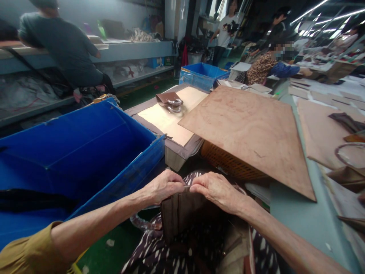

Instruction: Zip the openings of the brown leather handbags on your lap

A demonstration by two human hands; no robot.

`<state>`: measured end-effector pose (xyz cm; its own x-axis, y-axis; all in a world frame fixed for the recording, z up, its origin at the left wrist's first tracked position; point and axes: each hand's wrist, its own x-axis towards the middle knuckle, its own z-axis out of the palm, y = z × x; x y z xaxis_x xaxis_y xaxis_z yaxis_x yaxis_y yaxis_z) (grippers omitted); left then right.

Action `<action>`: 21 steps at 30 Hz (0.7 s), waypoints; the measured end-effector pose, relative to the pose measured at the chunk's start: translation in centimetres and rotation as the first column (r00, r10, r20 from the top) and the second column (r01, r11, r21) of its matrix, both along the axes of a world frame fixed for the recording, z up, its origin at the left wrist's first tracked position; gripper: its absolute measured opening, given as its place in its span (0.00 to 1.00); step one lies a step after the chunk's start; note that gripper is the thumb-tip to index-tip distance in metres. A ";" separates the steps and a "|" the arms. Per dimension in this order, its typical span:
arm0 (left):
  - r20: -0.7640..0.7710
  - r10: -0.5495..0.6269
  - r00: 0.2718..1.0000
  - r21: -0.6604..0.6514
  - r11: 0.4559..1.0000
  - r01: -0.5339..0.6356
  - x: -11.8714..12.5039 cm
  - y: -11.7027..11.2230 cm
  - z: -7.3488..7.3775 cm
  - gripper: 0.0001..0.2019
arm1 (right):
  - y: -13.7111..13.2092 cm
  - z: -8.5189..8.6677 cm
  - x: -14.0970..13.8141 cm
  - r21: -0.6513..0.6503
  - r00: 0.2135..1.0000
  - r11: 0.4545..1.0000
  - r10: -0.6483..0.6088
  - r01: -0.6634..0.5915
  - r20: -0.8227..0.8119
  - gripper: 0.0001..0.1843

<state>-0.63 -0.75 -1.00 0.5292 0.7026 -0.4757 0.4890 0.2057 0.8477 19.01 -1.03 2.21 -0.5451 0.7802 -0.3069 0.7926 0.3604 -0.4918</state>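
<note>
A brown handbag (pixel 185 213) rests on my lap, its top edge toward the far side and its inside dark. My left hand (pixel 165 186) pinches the bag's upper rim, fingers closed. Close beside it, my right hand (pixel 215 188) grips the same rim with fingers folded over. A handle (pixel 142 223) in clear wrapping hangs out at the bag's left. The bag's lower part is in shadow against my patterned clothing (pixel 145 247).
At the left stands a large blue bin (pixel 154 150) holding a black strip. Ahead, a brown bag (pixel 169 99) lies on a pale board (pixel 188 97). A brown board (pixel 242 121) overhangs an orange basket (pixel 228 161). Right of it runs a worktable (pixel 299 224) with pieces. Several people work beyond.
</note>
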 end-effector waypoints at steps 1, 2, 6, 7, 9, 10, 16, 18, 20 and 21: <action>0.000 0.005 1.000 0.018 1.000 -0.005 0.1 -0.1 0.0 0.14 | 0.0 0.0 -0.1 -0.018 1.000 1.000 -0.006 0.005 -0.017 0.16; 0.000 0.009 1.000 0.038 0.999 -0.009 0.3 -0.1 0.0 0.14 | 0.0 -0.1 -0.3 -0.036 0.999 0.999 -0.011 0.009 -0.034 0.15; -0.004 0.044 0.999 0.042 0.998 -0.043 0.6 -0.5 0.1 0.13 | 0.2 0.3 -0.9 -0.123 0.995 0.992 -0.020 0.008 -0.093 0.13; -0.010 0.052 0.999 0.024 0.998 -0.052 0.5 -0.5 0.2 0.13 | 0.3 0.4 -1.1 -0.143 0.994 0.990 -0.018 0.002 -0.106 0.13; -0.010 0.046 0.999 -0.037 0.998 -0.046 0.2 -0.4 0.4 0.13 | 0.4 0.5 -1.3 -0.174 0.993 0.985 -0.016 -0.005 -0.118 0.13; 0.016 0.035 0.999 -0.081 0.996 -0.033 -0.1 -0.2 0.6 0.14 | 0.4 0.5 -1.3 -0.180 0.992 0.984 -0.020 -0.002 -0.122 0.13; 0.251 0.087 0.964 -0.153 0.987 -0.049 -2.2 0.4 1.8 0.15 | 0.3 -0.1 -0.9 -0.192 0.991 0.980 -0.078 0.055 -0.110 0.14; 0.231 0.114 0.966 -0.154 0.985 -0.079 -2.4 0.0 1.9 0.15 | 0.3 -0.1 -0.9 -0.200 0.991 0.977 -0.091 0.070 -0.098 0.14; 0.156 0.112 0.981 -0.147 0.985 -0.090 -2.1 -0.5 1.7 0.16 | 0.3 -0.1 -1.1 -0.192 0.991 0.978 -0.097 0.078 -0.092 0.15; 0.112 0.105 0.988 -0.127 0.988 -0.090 -1.9 -0.8 1.6 0.16 | 0.3 0.0 -1.1 -0.186 0.991 0.979 -0.100 0.082 -0.089 0.15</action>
